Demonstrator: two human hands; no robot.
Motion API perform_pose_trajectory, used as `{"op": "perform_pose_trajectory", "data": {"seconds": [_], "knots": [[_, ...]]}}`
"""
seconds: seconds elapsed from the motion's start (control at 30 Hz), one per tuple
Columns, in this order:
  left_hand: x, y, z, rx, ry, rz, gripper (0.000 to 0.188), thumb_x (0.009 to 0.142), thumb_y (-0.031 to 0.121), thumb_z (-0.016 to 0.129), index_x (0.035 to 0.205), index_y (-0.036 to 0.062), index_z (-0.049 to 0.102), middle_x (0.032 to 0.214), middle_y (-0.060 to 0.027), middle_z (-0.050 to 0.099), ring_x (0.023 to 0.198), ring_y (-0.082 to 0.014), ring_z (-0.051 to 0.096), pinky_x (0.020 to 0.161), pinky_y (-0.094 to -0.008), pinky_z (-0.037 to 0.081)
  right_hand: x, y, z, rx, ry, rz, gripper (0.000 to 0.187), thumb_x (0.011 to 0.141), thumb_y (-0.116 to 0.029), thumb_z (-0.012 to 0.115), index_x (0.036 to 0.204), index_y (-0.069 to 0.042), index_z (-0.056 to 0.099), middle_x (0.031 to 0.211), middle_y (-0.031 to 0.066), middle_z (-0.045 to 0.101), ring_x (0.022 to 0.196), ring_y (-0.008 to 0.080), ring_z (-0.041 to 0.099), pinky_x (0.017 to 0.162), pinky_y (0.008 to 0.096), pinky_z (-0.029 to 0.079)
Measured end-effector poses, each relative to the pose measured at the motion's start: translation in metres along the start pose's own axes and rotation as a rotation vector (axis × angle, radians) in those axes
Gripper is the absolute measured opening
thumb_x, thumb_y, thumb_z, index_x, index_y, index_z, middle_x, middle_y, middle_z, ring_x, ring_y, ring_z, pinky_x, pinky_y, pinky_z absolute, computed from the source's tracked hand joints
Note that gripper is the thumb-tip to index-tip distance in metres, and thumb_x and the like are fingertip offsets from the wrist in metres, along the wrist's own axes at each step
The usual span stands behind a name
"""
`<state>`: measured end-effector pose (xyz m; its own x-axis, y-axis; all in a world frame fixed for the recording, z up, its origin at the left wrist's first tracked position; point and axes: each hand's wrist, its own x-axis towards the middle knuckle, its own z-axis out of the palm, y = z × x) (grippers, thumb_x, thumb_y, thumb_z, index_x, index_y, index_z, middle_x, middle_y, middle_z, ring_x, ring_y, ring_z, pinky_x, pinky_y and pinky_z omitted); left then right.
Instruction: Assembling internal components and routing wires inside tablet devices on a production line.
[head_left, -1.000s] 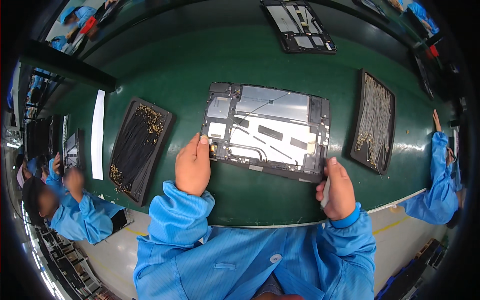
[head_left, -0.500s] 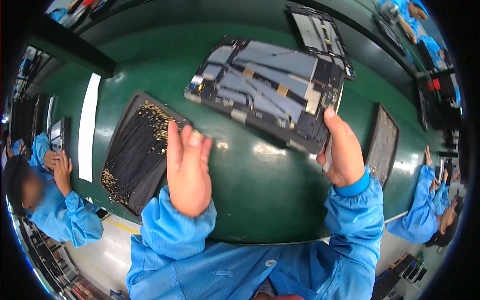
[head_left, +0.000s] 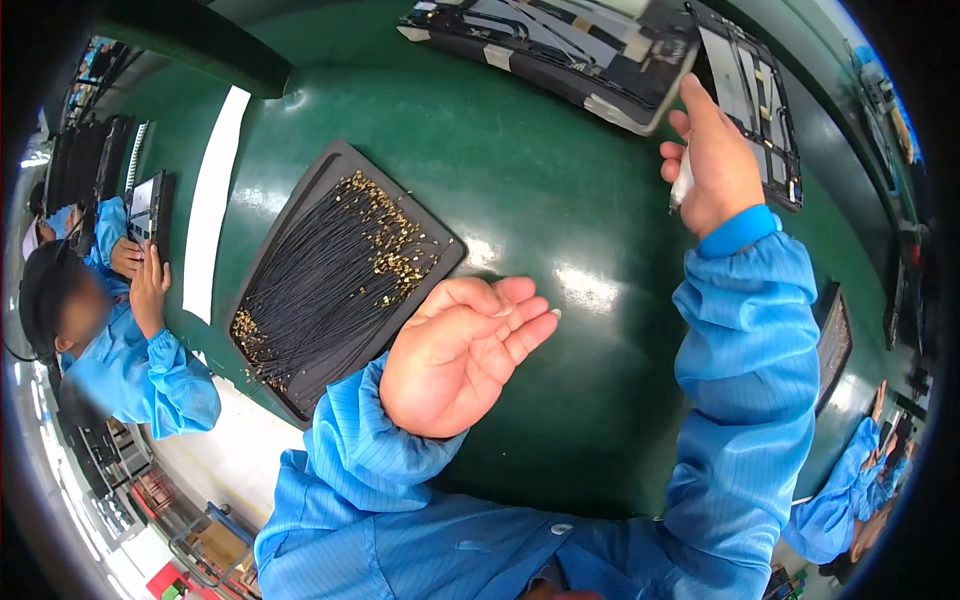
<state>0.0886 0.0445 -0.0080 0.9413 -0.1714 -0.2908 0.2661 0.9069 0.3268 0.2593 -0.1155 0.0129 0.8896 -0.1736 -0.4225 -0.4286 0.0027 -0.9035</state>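
Observation:
My left hand (head_left: 455, 350) is palm up, its fingers loosely bent and nothing visible in them, beside the black tray (head_left: 335, 165) of thin black cables (head_left: 325, 265) with gold-coloured ends. My right hand (head_left: 720, 165) is curled around a small white pointed tool (head_left: 682, 182), its exact kind unclear. The right thumb lies at the near right corner of an opened tablet (head_left: 560, 45), whose grey and black inner parts show; its far side is cut off by the picture's edge. A second opened tablet (head_left: 755, 105) lies just right of it, partly behind my hand.
A white strip (head_left: 212, 210) lies on the green table (head_left: 570, 400), left of the tray. Another shallow tray (head_left: 832, 345) sits at the right. A dark post (head_left: 200, 50) stands at the far left. Co-workers in blue (head_left: 150, 360) sit at both sides.
My right hand has carried the tablet away from me to the far side of the table. The left hand has turned palm up and its fingers have bent. The view has shifted.

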Motion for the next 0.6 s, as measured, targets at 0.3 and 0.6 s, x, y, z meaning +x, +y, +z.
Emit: {"op": "perform_pose_trajectory", "data": {"seconds": [0.3, 0.6], "knots": [[0.011, -0.003, -0.001, -0.004, 0.106, 0.014, 0.016, 0.078, -0.001, 0.041, 0.078, 0.0069, 0.055, 0.105, -0.0138, 0.052, 0.098, -0.0272, 0.05, 0.094, -0.045, 0.029, -0.024, 0.015, -0.053, 0.196, 0.056, 0.092, 0.038, 0.076, -0.032, 0.054, 0.101, -0.006, 0.046, 0.085, 0.0055, 0.052, 0.055, 0.0126, 0.045, 0.041, 0.0223, 0.036], [0.011, -0.001, -0.006, 0.034, 0.106, -0.057, 0.018, 0.077, -0.004, 0.042, 0.077, 0.0077, 0.056, 0.092, -0.0119, 0.058, 0.085, -0.0229, 0.057, 0.093, -0.045, 0.029, -0.008, 0.025, -0.098, 0.388, 0.128, 0.182, 0.039, 0.08, -0.026, 0.049, 0.11, -0.006, 0.033, 0.098, 0.0118, 0.049, 0.06, 0.0166, 0.049, 0.04, 0.0223, 0.04]]}}
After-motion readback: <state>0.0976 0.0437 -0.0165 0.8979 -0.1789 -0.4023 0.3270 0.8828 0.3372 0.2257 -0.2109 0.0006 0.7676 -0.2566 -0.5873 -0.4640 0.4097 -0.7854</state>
